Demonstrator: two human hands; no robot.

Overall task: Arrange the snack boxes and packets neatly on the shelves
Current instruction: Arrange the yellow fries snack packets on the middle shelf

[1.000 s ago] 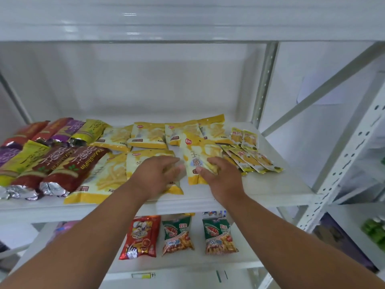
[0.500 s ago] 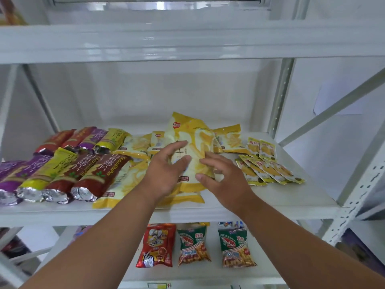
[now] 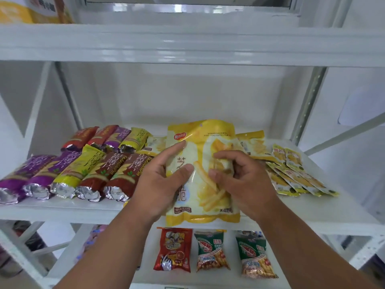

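A yellow fries packet (image 3: 203,142) is lifted upright above the front of the middle shelf (image 3: 333,213). My left hand (image 3: 160,184) grips its left side, thumb on the front. My right hand (image 3: 245,182) pinches its right side with curled fingers. More yellow fries packets (image 3: 255,146) lie flat behind it, partly hidden. Foil-ended biscuit rolls (image 3: 87,170) in purple, yellow and red-brown lie in two rows on the left. Small yellow sachets (image 3: 295,176) fan out on the right.
On the lower shelf (image 3: 143,274) lie a red packet (image 3: 174,250) and two green prawn-snack packets (image 3: 210,251). The upper shelf's edge (image 3: 187,44) runs overhead, with an orange box (image 3: 31,11) at top left. A metal upright (image 3: 308,105) stands at back right.
Both hands pressed on the flat yellow packets, then took one and raised it upright off the shelf, closer to me. The camera tilted upward.
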